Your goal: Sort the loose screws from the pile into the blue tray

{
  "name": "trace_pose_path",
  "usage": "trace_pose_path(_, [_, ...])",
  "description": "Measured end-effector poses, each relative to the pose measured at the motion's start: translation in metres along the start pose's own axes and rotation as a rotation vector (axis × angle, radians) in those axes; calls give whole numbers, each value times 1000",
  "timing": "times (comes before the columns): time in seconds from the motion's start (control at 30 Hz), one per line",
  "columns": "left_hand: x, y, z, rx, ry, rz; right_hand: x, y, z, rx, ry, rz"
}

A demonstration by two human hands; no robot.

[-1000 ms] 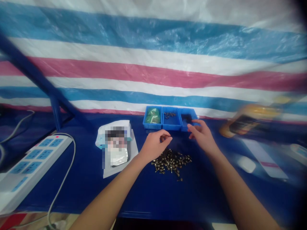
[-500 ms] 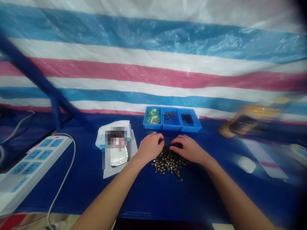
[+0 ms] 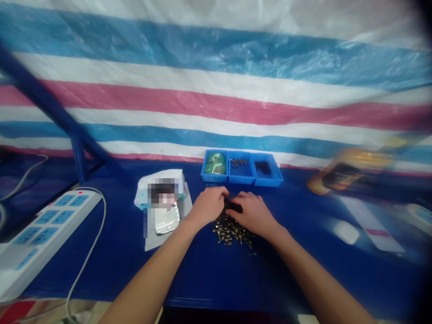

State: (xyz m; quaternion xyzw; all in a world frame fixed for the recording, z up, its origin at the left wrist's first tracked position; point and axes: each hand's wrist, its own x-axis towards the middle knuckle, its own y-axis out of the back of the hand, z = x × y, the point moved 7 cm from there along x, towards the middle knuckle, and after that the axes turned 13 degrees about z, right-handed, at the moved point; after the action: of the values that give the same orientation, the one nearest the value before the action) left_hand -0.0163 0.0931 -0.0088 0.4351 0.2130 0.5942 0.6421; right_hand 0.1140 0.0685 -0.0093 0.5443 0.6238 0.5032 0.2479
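A pile of small brass-and-black screws (image 3: 232, 233) lies on the blue table (image 3: 216, 274). My left hand (image 3: 207, 205) rests at the pile's far left edge, fingers curled down onto the screws. My right hand (image 3: 254, 213) lies over the pile's far right part, fingers curled toward the left hand. The fingertips of both hands meet over the screws, and what they pinch is hidden. Behind the pile stand three small blue bins: the left bin (image 3: 214, 166) with green parts, the middle bin (image 3: 240, 167) with a few screws, the right bin (image 3: 266, 169) with dark parts.
A white bag with a phone-like device (image 3: 165, 211) lies left of the pile. A white power strip (image 3: 37, 234) with cable sits far left. At right are a blurred yellow tool (image 3: 351, 168), a white mouse (image 3: 346, 231) and paper. A striped plastic sheet hangs behind.
My right hand came back from the right bin down to the pile and moved left to meet my left hand. My left hand lowered onto the screws.
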Motion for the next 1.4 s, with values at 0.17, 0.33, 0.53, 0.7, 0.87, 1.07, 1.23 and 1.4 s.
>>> trace_pose_path(0.17, [-1, 1, 1, 26, 10, 7, 1, -5, 2, -1, -66, -22])
trace_pose_path(0.33, [-1, 2, 4, 18, 4, 13, 2, -7, 0, -13, -61, 8])
trace_pose_path(0.53, [-1, 4, 5, 11, 11, 16, 3, -6, -3, 3, -33, 29])
trace_pose_path(0.7, [0, 4, 6, 17, 8, 20, 4, -6, -2, 41, -43, 33])
trace_pose_path(0.87, [0, 4, 7, 19, 3, 18, 4, -6, -1, 74, -34, 36])
trace_pose_path(1.07, [1, 3, 6, 15, 16, 15, 5, -6, 1, 143, -8, 36])
trace_pose_path(1.23, [1, 4, 6, 4, 30, 12, 7, 1, 3, 247, -16, 65])
trace_pose_path(1.4, [2, 4, 0, -23, 61, 19, 8, 9, 10, 384, -76, 73])
